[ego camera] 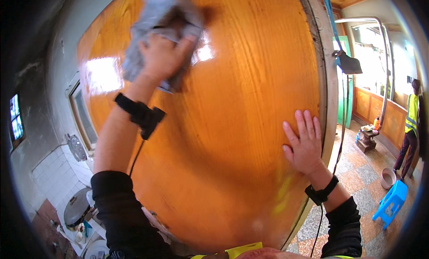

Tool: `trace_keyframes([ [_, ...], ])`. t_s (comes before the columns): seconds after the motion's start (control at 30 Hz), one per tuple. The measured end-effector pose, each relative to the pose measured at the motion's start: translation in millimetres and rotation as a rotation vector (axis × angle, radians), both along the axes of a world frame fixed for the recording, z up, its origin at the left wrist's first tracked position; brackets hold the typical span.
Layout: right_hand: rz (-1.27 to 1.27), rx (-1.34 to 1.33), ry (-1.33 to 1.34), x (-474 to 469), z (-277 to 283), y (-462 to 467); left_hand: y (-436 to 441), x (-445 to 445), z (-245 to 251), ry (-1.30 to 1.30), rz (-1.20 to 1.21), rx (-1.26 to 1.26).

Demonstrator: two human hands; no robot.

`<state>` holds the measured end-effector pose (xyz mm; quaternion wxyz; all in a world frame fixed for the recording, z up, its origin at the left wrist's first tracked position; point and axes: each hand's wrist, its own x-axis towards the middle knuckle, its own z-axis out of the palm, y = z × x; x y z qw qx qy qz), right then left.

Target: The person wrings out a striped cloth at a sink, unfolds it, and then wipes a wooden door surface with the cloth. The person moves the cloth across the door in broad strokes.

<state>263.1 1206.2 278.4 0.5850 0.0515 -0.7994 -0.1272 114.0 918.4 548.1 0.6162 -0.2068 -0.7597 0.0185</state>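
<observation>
My left hand presses a crumpled grey cloth against the upper left of a varnished wooden panel. Both hand and cloth are blurred, and part of the cloth is folded up above the fingers. Low on the panel's right side, my right hand lies flat with its fingers spread, close to the edge frame. It holds nothing. Each wrist wears a black strap with a cable. Bright reflections show on the glossy wood around the cloth.
At lower left, a large wok and dishes stand by a tiled wall. On the right are a hanging black box on cables, a blue plastic stool, a basin and a small stand. A person in a yellow vest stands farther off.
</observation>
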Motion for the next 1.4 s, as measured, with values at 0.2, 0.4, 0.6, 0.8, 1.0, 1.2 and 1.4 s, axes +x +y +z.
trace_keyframes([
  [0.2, -0.039, 0.038, 0.07, -1.2, 0.9, 3.0, 20.1, 29.6, -106.5, 0.235, -0.417, -0.446],
  [0.4, -0.098, -0.107, -0.015, 16.9, 11.4, -31.9, -30.5, 3.7, -121.5, -0.351, -0.652, -0.261],
  [0.6, 0.348, 0.066, -0.093, 11.4, 46.1, -129.9, -45.2, 15.0, -124.7, 0.115, -0.33, -0.076],
  [0.8, 0.493, 0.07, 0.126, -56.7, 105.1, -208.5, -88.3, 14.7, -76.5, -0.223, -0.373, -0.207],
  [1.0, 0.203, -0.32, 0.259, -116.7, 130.8, -268.0, -111.0, 8.1, -74.0, -0.512, -0.931, -0.16],
  [1.2, -0.137, -0.182, 0.162, -122.6, 137.0, -271.1, -241.2, -16.7, -127.9, 0.041, -0.754, 0.017],
  [1.4, -0.254, -0.006, 0.265, -119.2, 182.0, -241.9, -390.9, -56.9, -241.3, -0.034, -0.345, 0.365],
])
